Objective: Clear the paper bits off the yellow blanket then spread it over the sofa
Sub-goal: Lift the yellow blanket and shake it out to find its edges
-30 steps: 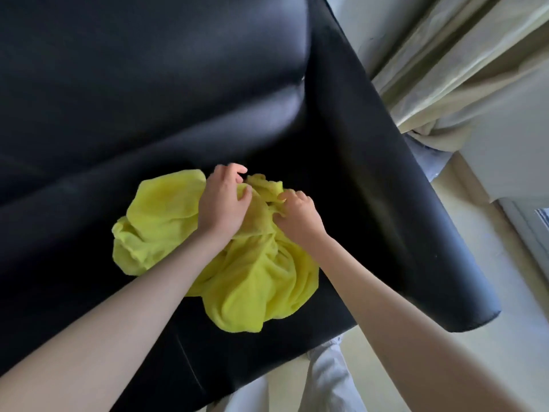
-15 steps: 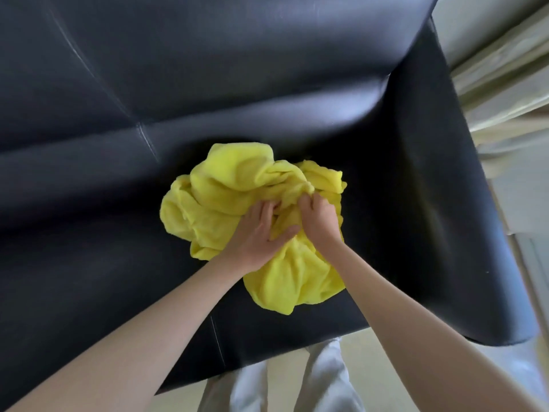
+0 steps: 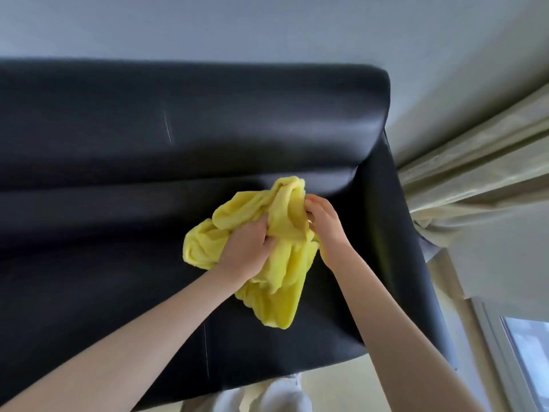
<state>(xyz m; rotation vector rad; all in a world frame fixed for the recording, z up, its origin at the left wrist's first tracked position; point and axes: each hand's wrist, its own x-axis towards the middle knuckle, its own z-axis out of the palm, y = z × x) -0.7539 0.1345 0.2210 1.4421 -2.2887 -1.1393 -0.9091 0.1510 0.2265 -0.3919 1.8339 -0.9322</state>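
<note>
Hands: both buried in the bunched-up yellow blanket [image 3: 276,263]
Left hand [image 3: 248,251]: fingers curled into a fold, gripping it
Right hand [image 3: 322,224]: pinching the top edge
Blanket spot: crumpled between the hands, lower part hanging below them over the black sofa [image 3: 118,144] seat
Curtain [image 3: 475,173]: off past the right hand

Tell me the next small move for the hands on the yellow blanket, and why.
Probably draw the hands apart to open the bundle. The yellow blanket is bunched above the black sofa, with the left hand gripping its middle and the right hand pinching a fold near the top. No paper bits show, but folds could hide some, so opening it lets you check before spreading.
</note>
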